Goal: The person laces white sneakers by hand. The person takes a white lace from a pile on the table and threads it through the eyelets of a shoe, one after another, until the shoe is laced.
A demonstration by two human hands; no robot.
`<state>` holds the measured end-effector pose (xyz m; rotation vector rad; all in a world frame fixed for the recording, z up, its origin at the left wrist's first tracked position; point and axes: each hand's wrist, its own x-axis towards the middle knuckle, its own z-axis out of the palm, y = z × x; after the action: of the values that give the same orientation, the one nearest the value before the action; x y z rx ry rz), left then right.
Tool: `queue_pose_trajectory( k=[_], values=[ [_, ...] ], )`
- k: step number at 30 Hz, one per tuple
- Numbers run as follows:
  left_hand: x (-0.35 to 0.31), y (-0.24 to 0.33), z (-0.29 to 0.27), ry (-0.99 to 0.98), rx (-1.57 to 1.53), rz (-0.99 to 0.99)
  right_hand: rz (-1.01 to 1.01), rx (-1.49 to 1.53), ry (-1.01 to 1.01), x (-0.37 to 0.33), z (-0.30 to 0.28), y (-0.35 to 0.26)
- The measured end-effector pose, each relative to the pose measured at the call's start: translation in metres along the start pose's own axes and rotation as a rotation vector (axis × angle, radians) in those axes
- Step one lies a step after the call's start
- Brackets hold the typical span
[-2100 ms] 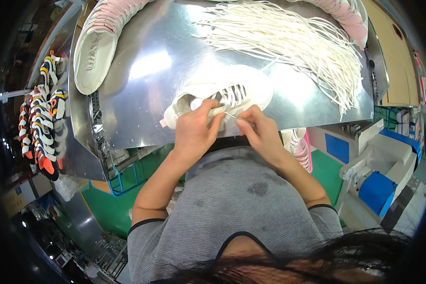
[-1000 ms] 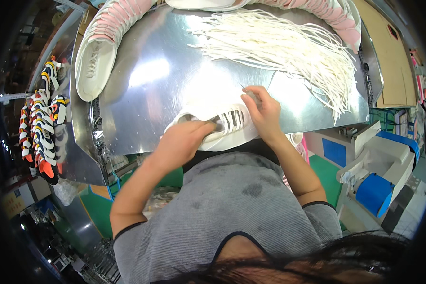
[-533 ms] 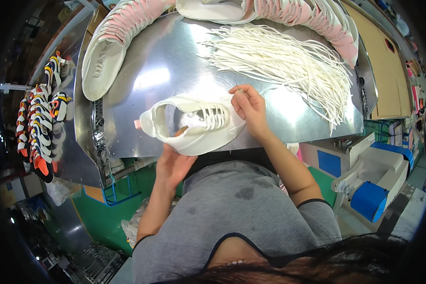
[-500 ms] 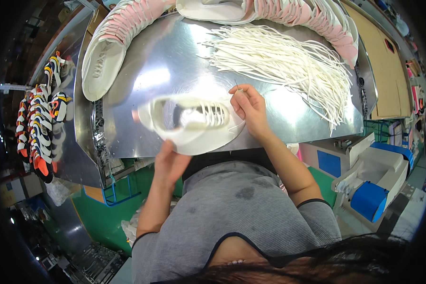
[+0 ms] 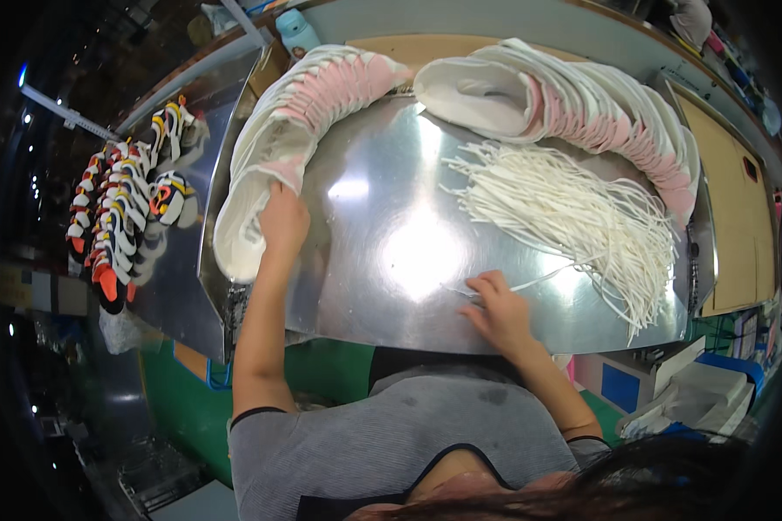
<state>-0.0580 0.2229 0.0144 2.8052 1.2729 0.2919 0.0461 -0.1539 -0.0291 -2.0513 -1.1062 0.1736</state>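
Left hand (image 5: 282, 221) stretched out far across the shiny metal table (image 5: 391, 260), fingers pressed onto the nearest white shoe (image 5: 243, 221) at the close end of a long curved row of white and pink shoes (image 5: 321, 95); whether it truly grips the shoe or only rests on it, I cannot tell. Right hand (image 5: 500, 308) sits low on the table near the person's body, fingers curled, fingertips pinching the end of a single white shoelace (image 5: 530, 282) that runs away from the hand toward the big loose heap of white laces (image 5: 573, 213) just beyond it. A second stacked row of white and pink shoes (image 5: 582, 100) arcs round behind that heap. Further out past the left hand, off the table's edge, hangs a bunch of multicoloured shoes (image 5: 122, 208).
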Motion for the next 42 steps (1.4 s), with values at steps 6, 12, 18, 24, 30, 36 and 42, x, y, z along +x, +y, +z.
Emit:
queue_pose_trajectory(
  k=[6,12,18,24,30,36,42],
  values=[
    [0.114,-0.051,0.099,0.367,-0.09,0.296,-0.117,-0.116,-0.159,0.011,0.024,0.009],
    [-0.001,0.076,0.082,0.251,-0.603,0.418,0.047,0.269,-0.07,0.007,0.01,0.026],
    [0.066,0.254,0.029,0.409,-0.404,1.038,0.118,0.34,-0.19,0.003,0.004,0.03],
    [0.182,0.382,0.019,0.3,-0.088,1.393,0.056,0.41,-0.173,0.006,0.008,0.039],
    [0.171,0.365,0.001,0.006,-0.184,1.257,0.099,0.479,-0.192,0.003,0.003,0.041],
    [0.097,0.229,-0.011,0.363,0.016,0.999,0.101,0.533,-0.122,0.002,0.012,0.04],
    [-0.025,0.133,0.038,0.375,-0.282,0.747,0.168,0.621,-0.103,-0.001,0.012,0.042]
  ],
)
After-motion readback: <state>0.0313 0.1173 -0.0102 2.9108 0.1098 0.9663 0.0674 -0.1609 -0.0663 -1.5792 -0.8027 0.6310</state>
